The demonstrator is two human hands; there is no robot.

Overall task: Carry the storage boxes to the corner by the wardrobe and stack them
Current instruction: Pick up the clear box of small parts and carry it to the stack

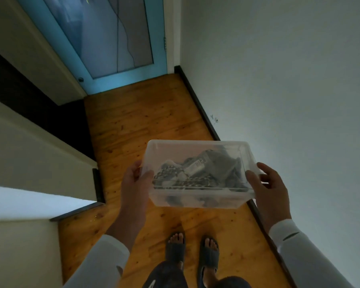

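A clear plastic storage box [197, 197] with a lid is held level in front of me, above a wooden floor. Dark folded clothes and a patterned item show through its lid. My left hand [136, 180] grips the box's left end, thumb on top of the rim. My right hand [267, 183] grips the right end, thumb over the lid edge and fingers round the side. No other storage box and no wardrobe are in view.
A narrow corridor of wooden floor [137, 125] runs ahead to a light blue door with a frosted glass pane [112, 38]. A white wall [289, 80] with dark skirting stands close on the right. Wall corners and a dark opening [40, 104] lie on the left.
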